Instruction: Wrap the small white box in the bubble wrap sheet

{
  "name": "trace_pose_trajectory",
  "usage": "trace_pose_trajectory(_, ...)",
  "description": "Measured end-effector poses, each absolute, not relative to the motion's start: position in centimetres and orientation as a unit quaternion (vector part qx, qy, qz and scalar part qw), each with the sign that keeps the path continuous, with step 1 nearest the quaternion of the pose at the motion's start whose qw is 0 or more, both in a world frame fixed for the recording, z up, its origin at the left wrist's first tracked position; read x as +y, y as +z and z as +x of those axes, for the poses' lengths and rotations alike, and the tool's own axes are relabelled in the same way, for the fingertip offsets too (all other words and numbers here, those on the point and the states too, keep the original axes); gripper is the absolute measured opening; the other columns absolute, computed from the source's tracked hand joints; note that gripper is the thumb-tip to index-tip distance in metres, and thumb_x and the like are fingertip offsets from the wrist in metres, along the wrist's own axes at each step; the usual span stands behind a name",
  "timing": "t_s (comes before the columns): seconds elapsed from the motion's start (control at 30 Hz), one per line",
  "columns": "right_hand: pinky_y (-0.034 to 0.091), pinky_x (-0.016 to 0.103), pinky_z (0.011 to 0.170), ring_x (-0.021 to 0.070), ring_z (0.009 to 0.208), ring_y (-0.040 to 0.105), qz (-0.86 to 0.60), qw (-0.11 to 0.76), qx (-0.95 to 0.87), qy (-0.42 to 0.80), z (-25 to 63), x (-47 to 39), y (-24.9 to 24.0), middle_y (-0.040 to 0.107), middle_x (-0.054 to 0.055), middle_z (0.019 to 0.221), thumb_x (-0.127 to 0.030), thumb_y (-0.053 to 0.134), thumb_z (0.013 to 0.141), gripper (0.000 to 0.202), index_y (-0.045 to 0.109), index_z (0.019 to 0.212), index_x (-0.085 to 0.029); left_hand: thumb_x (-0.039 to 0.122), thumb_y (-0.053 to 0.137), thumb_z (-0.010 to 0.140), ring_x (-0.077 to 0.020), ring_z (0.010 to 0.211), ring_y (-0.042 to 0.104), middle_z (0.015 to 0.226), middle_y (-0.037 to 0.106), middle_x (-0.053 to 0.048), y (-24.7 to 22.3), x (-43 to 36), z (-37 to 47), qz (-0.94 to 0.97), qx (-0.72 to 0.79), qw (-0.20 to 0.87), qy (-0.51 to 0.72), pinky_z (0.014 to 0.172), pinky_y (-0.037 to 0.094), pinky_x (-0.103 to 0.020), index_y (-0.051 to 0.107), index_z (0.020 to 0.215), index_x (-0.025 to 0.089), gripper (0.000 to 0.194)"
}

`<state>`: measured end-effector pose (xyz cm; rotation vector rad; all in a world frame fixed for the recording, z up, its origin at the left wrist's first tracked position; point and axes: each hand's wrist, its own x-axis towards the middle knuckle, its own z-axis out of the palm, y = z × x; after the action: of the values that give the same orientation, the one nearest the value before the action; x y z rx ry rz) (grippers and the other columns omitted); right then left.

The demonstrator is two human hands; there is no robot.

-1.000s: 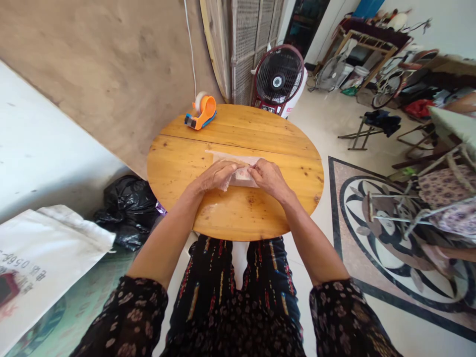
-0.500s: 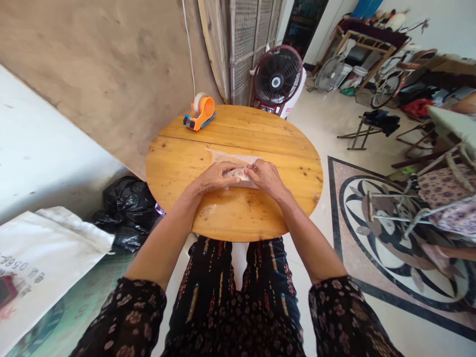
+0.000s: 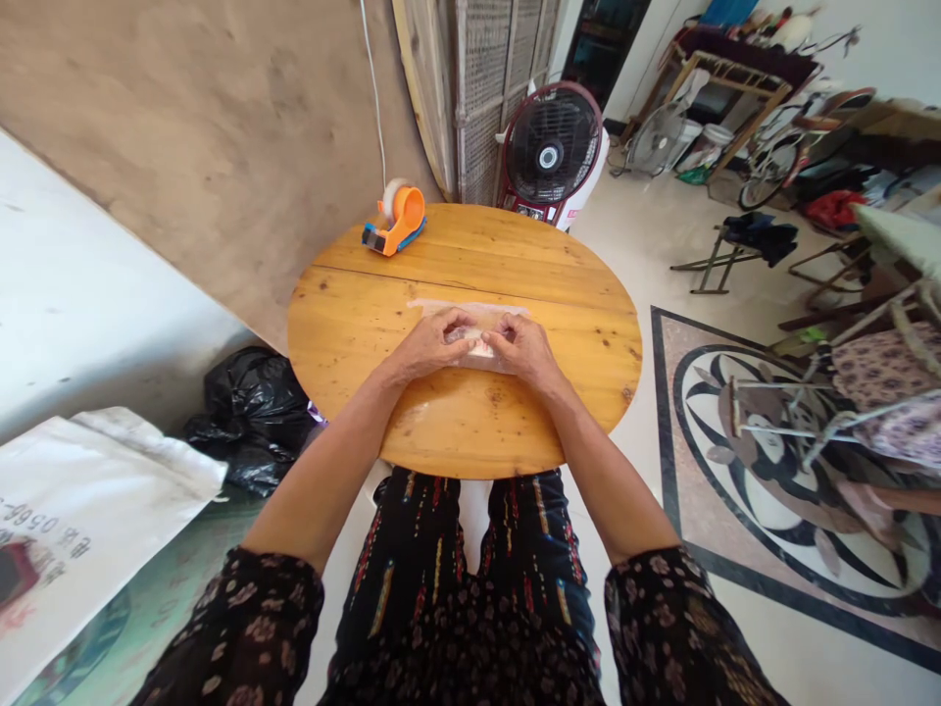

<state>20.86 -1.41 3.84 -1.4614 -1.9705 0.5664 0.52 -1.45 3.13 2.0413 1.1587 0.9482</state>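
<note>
On the table (image 3: 353, 324), both hands now press flatter on the plastic bag (image 3: 470, 324).

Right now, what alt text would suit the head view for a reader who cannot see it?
The left hand and right hand press a clear plastic bag flat on a round wooden table. An orange tape dispenser sits at the table's far edge, a floor fan beyond.
</note>
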Motion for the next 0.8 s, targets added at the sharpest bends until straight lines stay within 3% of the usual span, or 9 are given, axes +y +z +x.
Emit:
trace_pose_trajectory(0.1, 0.035, 0.027, 0.06, 0.014, 0.061, 0.048, -0.562, 0.3, -0.733, 0.239, 21.0, -1.5, 3.8, 0.054, -0.001, 0.063, -0.045, 0.061, 0.08, 0.027, 0.06, 0.071, -0.019, 0.038, 0.059, 0.076, -0.0163, 0.076, 0.06, 0.089, 0.068, -0.003, 3.3, -1.6, 0.5, 0.753, 0.451, 0.33, 0.348, 0.068, 0.049, -0.027, 0.067, 0.092, 0.016, 0.028)
trace_pose_trajectory(0.23, 0.034, 0.026, 0.057, 0.0131, 0.058, 0.047, -0.538, 0.326, -0.724, 0.282, 21.2, -1.5, 3.3, 0.053, -0.003, 0.06, -0.048, 0.061, 0.08, 0.03, 0.059, 0.071, -0.019, 0.033, 0.056, 0.073, -0.0144, 0.069, 0.057, 0.083, 0.068, -0.002, 3.6, -1.8, 0.5, 0.725, 0.458, 0.369, 0.358, 0.059, 0.043, -0.025, 0.065, 0.081, 0.016, 0.02)
trace_pose_trajectory(0.57, 0.032, 0.026, 0.058, 0.0123, 0.06, 0.042, -0.508, 0.358, -0.726, 0.293, 21.2, -2.0, 3.2, 0.047, -0.004, 0.062, -0.053, 0.048, 0.09, 0.038, 0.058, 0.074, -0.02, 0.029, 0.055, 0.07, -0.0134, 0.064, 0.05, 0.071, 0.061, 0.001, 3.8, -2.0, 0.6, 0.724, 0.463, 0.359, 0.364, 0.059, 0.038, -0.026, 0.064, 0.075, 0.017, 0.015)
trace_pose_trajectory(0.8, 0.037, 0.026, 0.06, 0.0128, 0.065, 0.049, -0.505, 0.366, -0.712, 0.323, 21.6, -2.3, 4.0, 0.058, -0.001, 0.07, -0.055, 0.065, 0.078, 0.037, 0.06, 0.076, -0.019, 0.031, 0.056, 0.07, -0.0135, 0.063, 0.047, 0.067, 0.057, 0.002, 3.8, -2.0, 0.5, 0.724, 0.474, 0.35, 0.36, 0.058, 0.035, -0.027, 0.063, 0.074, 0.017, 0.016)
